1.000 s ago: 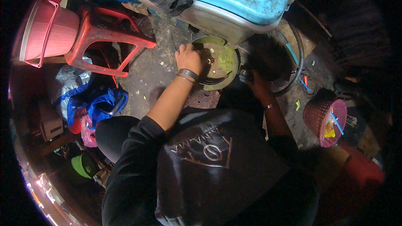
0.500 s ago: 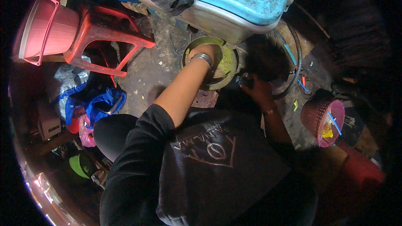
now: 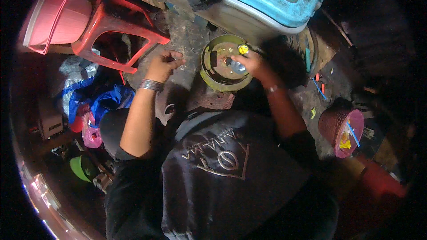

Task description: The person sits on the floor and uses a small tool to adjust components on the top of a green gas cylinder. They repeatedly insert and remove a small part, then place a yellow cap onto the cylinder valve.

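My right hand is closed on a small silvery object with a round yellow part, held over a shallow green round pan with dark fittings and a dirty, worn inside. My left hand is left of the pan, above the grimy floor, its fingers slightly bent and apart with nothing visible in them. A rusty plate with holes lies partly hidden below the pan.
A blue-lidded cooler with dark cloth stands beyond the pan. A red stool and pink bucket are at left, above blue and silver bags. A pink basket and some hoses lie at right.
My left hand has pulled out of the pan toward the left. My right hand has come up over the pan with the silvery and yellow object in it.
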`<state>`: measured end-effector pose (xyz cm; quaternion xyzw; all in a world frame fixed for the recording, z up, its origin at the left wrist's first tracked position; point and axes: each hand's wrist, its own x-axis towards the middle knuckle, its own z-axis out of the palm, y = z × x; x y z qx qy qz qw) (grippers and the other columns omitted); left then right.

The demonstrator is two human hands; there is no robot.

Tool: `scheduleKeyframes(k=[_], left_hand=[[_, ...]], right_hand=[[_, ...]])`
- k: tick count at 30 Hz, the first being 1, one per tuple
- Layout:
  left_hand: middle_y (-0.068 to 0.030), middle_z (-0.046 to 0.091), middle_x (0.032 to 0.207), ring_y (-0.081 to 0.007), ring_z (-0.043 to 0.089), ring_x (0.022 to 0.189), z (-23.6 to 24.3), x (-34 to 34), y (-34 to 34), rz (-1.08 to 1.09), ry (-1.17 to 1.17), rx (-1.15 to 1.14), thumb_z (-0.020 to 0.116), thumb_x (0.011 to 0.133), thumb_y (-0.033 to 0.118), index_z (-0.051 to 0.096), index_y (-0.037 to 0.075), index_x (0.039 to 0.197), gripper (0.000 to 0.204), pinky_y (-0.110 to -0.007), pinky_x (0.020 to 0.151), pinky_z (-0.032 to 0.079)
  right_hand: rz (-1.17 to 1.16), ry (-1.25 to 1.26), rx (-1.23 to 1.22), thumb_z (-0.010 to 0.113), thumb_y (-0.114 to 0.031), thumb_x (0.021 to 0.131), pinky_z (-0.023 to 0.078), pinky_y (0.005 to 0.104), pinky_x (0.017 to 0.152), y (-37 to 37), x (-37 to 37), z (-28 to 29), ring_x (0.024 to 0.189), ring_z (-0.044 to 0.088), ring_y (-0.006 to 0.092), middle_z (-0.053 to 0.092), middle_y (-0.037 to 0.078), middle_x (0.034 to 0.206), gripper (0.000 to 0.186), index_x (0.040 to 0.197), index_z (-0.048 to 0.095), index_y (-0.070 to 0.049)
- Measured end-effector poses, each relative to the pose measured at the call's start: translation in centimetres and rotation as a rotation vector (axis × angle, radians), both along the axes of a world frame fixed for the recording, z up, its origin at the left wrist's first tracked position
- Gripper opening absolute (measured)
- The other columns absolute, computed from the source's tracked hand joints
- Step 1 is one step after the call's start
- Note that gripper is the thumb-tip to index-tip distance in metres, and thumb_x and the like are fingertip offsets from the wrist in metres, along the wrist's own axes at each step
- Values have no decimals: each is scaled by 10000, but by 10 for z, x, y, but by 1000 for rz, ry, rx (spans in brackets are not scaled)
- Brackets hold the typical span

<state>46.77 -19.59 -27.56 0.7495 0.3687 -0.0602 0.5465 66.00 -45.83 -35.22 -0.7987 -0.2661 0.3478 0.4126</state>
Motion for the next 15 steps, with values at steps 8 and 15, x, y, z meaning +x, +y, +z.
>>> scheduleKeyframes(k=[8,15], left_hand=[[-107,625,1107,-324,538,1070,-53,13,-46,-316,-307,692,778,739,235,715,150,1023,303,-434,891,464],[-118,475,1380,-433,281,1376,-66,38,-63,-570,-241,908,730,761,294,752,190,958,223,-543,1089,319]], right_hand=[[95,255,-286,569,-505,873,470,359,636,49,6,-34,686,615,211,686,107,809,500,963,697,-29],[27,-73,-401,612,-448,808,482,404,888,79,-17,-5,1058,639,281,665,207,1114,550,1167,612,-32]])
